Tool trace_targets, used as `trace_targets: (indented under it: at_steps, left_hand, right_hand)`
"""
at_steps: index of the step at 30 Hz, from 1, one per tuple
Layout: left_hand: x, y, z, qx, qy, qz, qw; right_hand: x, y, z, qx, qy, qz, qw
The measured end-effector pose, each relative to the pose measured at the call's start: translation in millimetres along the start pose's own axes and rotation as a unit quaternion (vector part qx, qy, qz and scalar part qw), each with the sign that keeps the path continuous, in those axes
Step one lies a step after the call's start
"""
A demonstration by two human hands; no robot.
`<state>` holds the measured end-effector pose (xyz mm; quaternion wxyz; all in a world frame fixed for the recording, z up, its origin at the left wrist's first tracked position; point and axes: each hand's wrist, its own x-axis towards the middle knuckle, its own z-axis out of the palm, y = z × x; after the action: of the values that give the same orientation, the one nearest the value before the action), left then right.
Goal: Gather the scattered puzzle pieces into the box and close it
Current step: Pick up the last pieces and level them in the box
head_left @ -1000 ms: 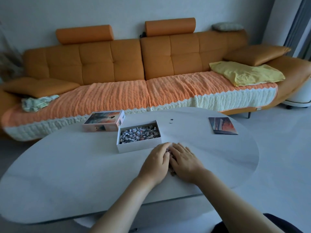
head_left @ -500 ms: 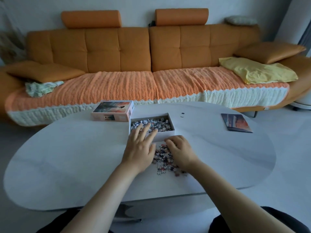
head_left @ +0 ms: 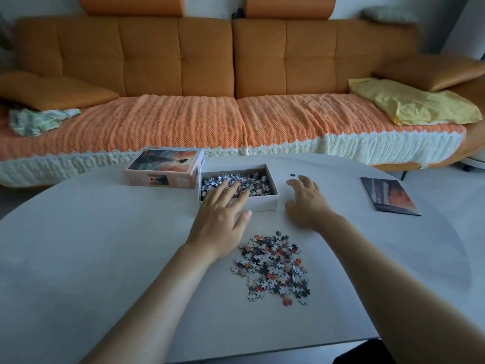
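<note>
We found the stray piece (head_left: 292, 175) just far of our right hand (head_left: 307, 200) (fingers spread, empty), the nearer one; our left hand (head_left: 223, 212) lay spread over the box (head_left: 262, 203).

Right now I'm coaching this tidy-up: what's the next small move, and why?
Probably the right hand should pinch the stray piece just beyond its fingers, right of the open box, and drop it in: that hand is open and nearest; the left hand is over the box.
</note>
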<state>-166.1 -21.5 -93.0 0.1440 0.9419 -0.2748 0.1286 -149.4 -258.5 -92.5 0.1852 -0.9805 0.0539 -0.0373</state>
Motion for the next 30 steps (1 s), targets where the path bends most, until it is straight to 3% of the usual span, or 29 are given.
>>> trace_targets:
  at_steps: [3,5,10,17,24,30]
  left_hand:
    - [0.1,11.4,-4.9,-0.027,0.086,0.055,0.994]
    - [-1.6,22.4,-7.6,-0.053,0.094,0.1,0.989]
    - [-13.9,39.9,4.9,-0.102,-0.063,0.14,0.983]
    - [-23.6,35.0,8.8,-0.082,-0.184,0.101,0.974]
    - [-46.6,48.1,2.0,-0.067,-0.205,0.118,0.969]
    - [-62.4,51.8,-1.8,-0.122,-0.148,0.1,0.976]
  right_hand:
    - [19.4,5.6,2.5,-0.037,-0.06,0.009,0.997]
    - [29.2,6.9,0.8,-0.056,-0.084,0.002,0.995]
    - [27.0,1.5,-6.1,-0.078,-0.1,-0.04,0.991]
    - [-31.5,-2.3,-8.5,-0.015,-0.096,-0.052,0.994]
    - [-108.6,-16.8,-11.1,0.043,-0.095,-0.098,0.99]
    - [-154.3,-41.5,6.0,0.034,-0.064,-0.131,0.989]
